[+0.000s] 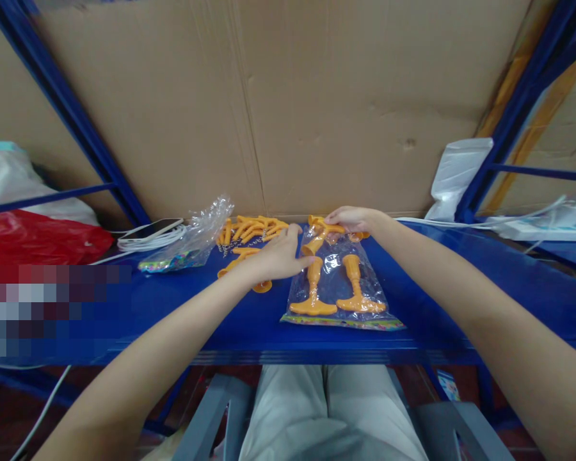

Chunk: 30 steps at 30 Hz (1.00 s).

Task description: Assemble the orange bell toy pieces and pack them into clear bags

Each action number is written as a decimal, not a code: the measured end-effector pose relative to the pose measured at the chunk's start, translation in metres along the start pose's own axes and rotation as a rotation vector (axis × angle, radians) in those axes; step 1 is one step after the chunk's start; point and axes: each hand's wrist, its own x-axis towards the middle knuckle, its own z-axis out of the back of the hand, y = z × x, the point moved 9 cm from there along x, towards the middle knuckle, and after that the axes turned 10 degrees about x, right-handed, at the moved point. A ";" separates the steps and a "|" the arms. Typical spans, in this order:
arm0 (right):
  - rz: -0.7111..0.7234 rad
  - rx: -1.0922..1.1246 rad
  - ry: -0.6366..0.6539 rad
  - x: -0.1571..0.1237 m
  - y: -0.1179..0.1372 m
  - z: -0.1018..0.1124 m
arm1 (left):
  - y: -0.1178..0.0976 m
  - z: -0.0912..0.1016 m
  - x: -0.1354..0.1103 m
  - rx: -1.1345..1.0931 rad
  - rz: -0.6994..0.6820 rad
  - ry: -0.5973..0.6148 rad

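My right hand [349, 219] is closed round an orange corkscrew part [330, 228] at the far end of a clear plastic bag [333, 282]. Through the bag show two orange T-handled corkscrew parts [313, 291] lying side by side. Just left of the bag, my left hand [282, 253] has its thumb spread toward the bag's edge; its fingertips are partly hidden. Behind it is a pile of orange corkscrew handles [252, 228] with metal spirals. Further orange bell-shaped parts [262, 286] lie partly under my left hand.
A bundle of clear bags [192, 240] lies on the blue table [249, 326], beside a phone [154, 228] and a coiled white cable [144, 243]. Cardboard [317, 115] backs the table between blue posts. A white pouch [456, 176] leans at the right post.
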 end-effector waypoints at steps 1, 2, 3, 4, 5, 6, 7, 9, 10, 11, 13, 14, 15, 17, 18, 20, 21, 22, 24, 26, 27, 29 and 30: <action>0.000 -0.001 -0.011 0.000 0.000 0.001 | -0.001 -0.005 -0.013 0.011 0.018 0.070; -0.006 -0.005 -0.019 0.001 -0.001 0.001 | -0.002 -0.010 -0.024 0.012 0.040 0.131; -0.020 -0.011 -0.026 0.001 -0.002 0.001 | -0.003 -0.015 -0.033 -0.001 0.051 0.188; -0.039 -0.020 -0.031 0.002 -0.004 0.001 | -0.004 -0.020 -0.039 -0.021 0.053 0.217; -0.058 -0.027 -0.034 0.002 -0.005 0.001 | -0.006 -0.023 -0.043 -0.048 0.042 0.225; -0.070 -0.029 -0.038 0.002 -0.007 0.000 | -0.007 -0.026 -0.044 -0.078 0.037 0.222; -0.074 -0.025 -0.039 0.002 -0.007 0.000 | -0.008 -0.029 -0.044 -0.106 0.038 0.209; -0.069 -0.010 -0.032 0.002 -0.007 -0.001 | -0.007 -0.033 -0.042 -0.158 0.054 0.168; -0.065 -0.001 -0.026 0.002 -0.007 -0.001 | -0.007 -0.034 -0.041 -0.183 0.065 0.150; -0.063 0.006 -0.021 0.002 -0.008 -0.001 | -0.008 -0.035 -0.040 -0.208 0.074 0.134; -0.067 0.015 -0.022 0.002 -0.009 0.001 | -0.009 -0.035 -0.039 -0.262 0.089 0.109; -0.072 0.020 -0.028 0.002 -0.010 0.004 | -0.010 -0.035 -0.038 -0.290 0.096 0.100; -0.079 0.025 -0.033 0.002 -0.011 0.005 | -0.010 -0.035 -0.038 -0.316 0.100 0.090; -0.093 0.033 -0.034 0.002 -0.013 0.008 | -0.011 -0.035 -0.038 -0.367 0.104 0.076; -0.098 0.034 -0.031 0.002 -0.013 0.009 | -0.011 -0.036 -0.037 -0.389 0.105 0.076; -0.101 0.032 -0.023 0.001 -0.013 0.008 | -0.010 -0.038 -0.036 -0.418 0.116 0.078; -0.097 0.027 -0.023 0.001 -0.012 0.008 | -0.009 -0.039 -0.036 -0.424 0.123 0.075; -0.091 0.020 -0.024 0.000 -0.011 0.008 | -0.008 -0.039 -0.036 -0.425 0.128 0.068; -0.077 0.000 -0.020 0.000 -0.010 0.006 | -0.008 -0.039 -0.036 -0.416 0.130 0.045; -0.069 -0.019 -0.007 0.000 -0.009 0.004 | -0.007 -0.039 -0.038 -0.410 0.136 0.029; -0.065 -0.024 0.002 0.000 -0.008 0.003 | -0.007 -0.039 -0.038 -0.409 0.144 0.021; -0.048 -0.026 0.036 0.000 -0.006 -0.001 | -0.004 -0.040 -0.041 -0.422 0.172 0.001; -0.035 -0.022 0.060 -0.001 -0.005 -0.003 | -0.002 -0.040 -0.042 -0.437 0.186 -0.007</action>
